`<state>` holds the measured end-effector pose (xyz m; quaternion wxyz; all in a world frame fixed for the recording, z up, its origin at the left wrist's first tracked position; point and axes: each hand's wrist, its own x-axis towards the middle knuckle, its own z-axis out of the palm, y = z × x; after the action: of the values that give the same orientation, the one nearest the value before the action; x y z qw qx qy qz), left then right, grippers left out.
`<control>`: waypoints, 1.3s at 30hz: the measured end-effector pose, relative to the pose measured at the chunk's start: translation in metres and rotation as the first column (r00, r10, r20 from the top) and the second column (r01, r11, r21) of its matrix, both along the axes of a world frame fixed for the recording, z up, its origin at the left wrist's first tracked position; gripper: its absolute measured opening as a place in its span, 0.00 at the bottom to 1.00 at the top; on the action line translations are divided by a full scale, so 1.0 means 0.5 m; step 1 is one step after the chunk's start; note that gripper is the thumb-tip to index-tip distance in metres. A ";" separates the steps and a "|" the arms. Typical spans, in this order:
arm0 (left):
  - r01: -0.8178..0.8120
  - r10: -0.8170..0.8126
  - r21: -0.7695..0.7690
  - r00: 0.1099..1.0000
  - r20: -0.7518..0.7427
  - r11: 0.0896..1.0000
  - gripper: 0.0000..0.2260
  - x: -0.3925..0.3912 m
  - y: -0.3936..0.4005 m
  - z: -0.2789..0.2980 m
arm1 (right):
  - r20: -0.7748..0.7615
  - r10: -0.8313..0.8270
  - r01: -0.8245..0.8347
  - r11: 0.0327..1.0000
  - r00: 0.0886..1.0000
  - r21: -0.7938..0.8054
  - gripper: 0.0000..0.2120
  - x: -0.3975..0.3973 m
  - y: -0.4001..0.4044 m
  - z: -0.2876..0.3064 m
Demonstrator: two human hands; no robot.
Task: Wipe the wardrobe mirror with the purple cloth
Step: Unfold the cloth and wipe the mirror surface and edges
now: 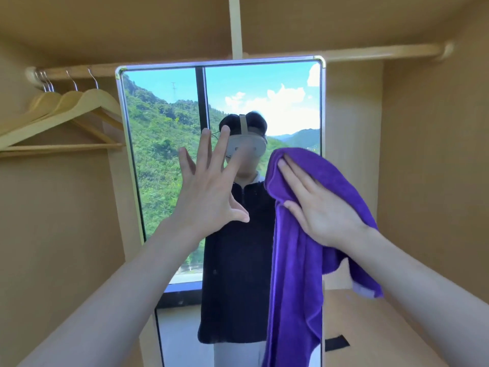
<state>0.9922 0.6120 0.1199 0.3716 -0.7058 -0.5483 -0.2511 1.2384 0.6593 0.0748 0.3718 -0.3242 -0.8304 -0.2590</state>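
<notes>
A tall silver-framed mirror [164, 123] stands inside the wooden wardrobe, reflecting a window, green hills and a person in dark clothes. My right hand [317, 205] lies flat on the purple cloth [296, 274], pressing it against the mirror's right half at mid height. The cloth's long end hangs down over the glass. My left hand [209, 186] is raised in front of the mirror's middle, fingers spread, holding nothing; whether it touches the glass I cannot tell.
A wooden rail [383, 51] runs across the top of the wardrobe. Several wooden hangers [66, 109] hang at the left. A wooden shelf [370, 327] lies at the lower right, with a black strip [337, 343] on it.
</notes>
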 end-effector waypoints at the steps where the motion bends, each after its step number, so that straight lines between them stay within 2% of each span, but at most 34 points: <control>1: -0.010 0.010 -0.011 1.000 0.006 1.000 0.68 0.005 0.005 0.005 | -0.020 -0.012 0.013 0.999 1.000 0.030 0.33 0.001 0.003 0.026; 6: -0.045 0.045 0.006 0.999 0.002 0.999 0.71 0.014 0.019 -0.002 | -0.131 -0.042 0.056 0.993 0.990 0.106 0.34 -0.028 0.023 0.163; 10: -0.059 0.059 -0.001 0.998 -0.002 0.998 0.71 0.016 0.014 -0.001 | -0.173 -0.034 0.053 0.993 0.984 0.108 0.34 -0.074 0.022 0.200; 13: -0.066 0.066 0.002 0.998 -0.008 0.998 0.68 0.017 0.009 -0.001 | 0.001 0.046 -0.046 0.995 0.999 0.089 0.33 -0.079 0.015 0.157; 15: -0.063 0.063 0.005 0.998 -0.014 0.998 0.67 0.015 0.009 -0.001 | 0.119 0.108 -0.110 0.994 0.987 0.007 0.35 -0.065 0.010 0.113; 18: -0.074 0.074 0.010 0.997 -0.022 0.997 0.69 0.010 0.011 -0.003 | 0.173 0.104 -0.095 0.993 0.979 -0.063 0.38 -0.021 0.005 0.075; 20: -0.085 0.086 0.023 0.996 -0.028 0.996 0.68 0.009 0.010 -0.002 | 0.148 0.089 -0.081 0.995 0.985 -0.060 0.38 0.009 0.005 0.084; 25: -0.059 0.058 0.143 0.998 0.013 0.988 0.60 0.021 0.006 0.027 | -0.031 -0.034 0.038 0.993 0.999 0.113 0.38 0.008 0.013 0.214; 28: -0.036 0.029 0.195 0.999 0.039 0.980 0.61 0.032 0.013 0.090 | -0.111 -0.034 0.047 0.993 0.993 0.110 0.38 -0.036 0.013 0.271; 30: -0.048 0.044 0.156 0.999 0.032 0.987 0.64 0.035 0.020 0.130 | -0.099 -0.013 0.026 0.991 0.995 0.129 0.37 -0.051 0.014 0.271; 32: -0.071 0.070 0.123 0.997 0.016 0.990 0.67 0.033 0.031 0.147 | -0.025 0.001 0.003 0.989 1.000 0.146 0.36 -0.042 0.016 0.260; 35: -0.099 0.101 0.137 0.995 -0.006 0.986 0.69 0.029 0.045 0.141 | 0.038 -0.018 0.012 0.987 0.999 0.160 0.35 -0.009 0.020 0.258; 39: -0.106 0.110 0.155 0.994 -0.019 0.982 0.69 0.024 0.054 0.136 | -0.100 -0.138 0.160 0.947 0.985 0.277 0.32 0.011 0.021 0.276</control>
<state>1.0041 0.6391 0.1881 0.4454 -0.6478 -0.5597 -0.2623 1.2441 0.6699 0.2126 0.4263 -0.3393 -0.7425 -0.3897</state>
